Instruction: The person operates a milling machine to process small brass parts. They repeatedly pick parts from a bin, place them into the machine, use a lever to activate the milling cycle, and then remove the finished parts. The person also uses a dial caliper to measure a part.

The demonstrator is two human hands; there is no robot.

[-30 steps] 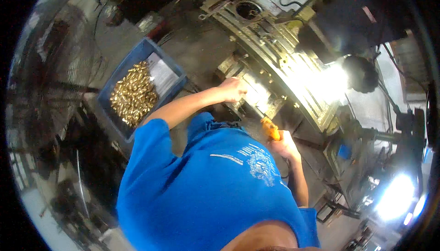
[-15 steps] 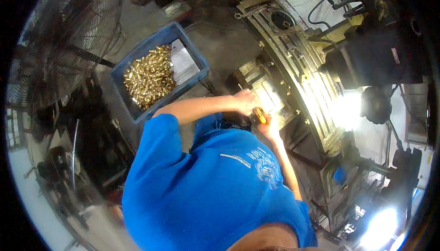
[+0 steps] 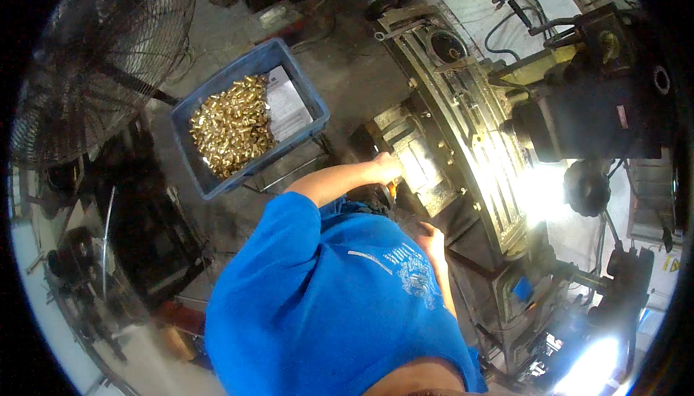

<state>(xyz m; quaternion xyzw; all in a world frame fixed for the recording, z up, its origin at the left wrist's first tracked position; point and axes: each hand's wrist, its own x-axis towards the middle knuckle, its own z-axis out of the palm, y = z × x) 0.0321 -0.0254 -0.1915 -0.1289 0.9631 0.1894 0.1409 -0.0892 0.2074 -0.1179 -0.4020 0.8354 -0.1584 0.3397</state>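
Note:
My left hand (image 3: 388,169) is closed around a tool with an orange handle (image 3: 392,189), at the near-left edge of a metal vise-like block (image 3: 426,168). The handle sticks out below the fist, and a thin tip seems to show on its other side; the tool's exact kind is unclear. My right hand (image 3: 431,240) is apart from it, lower and to the right, close to my shirt. Its fingers look curled, and whether they hold anything is hidden.
A blue bin (image 3: 210,192) on a stand at left holds many small brass fittings (image 3: 233,125) and a paper sheet (image 3: 289,103). A slotted machine table (image 3: 463,117) curves along the right, under a dark machine head (image 3: 578,117) and bright lamp. A large fan (image 3: 108,49) stands far left.
My right hand has let go of the orange handle and drawn back toward my body. My left hand has shifted slightly left and down with the tool.

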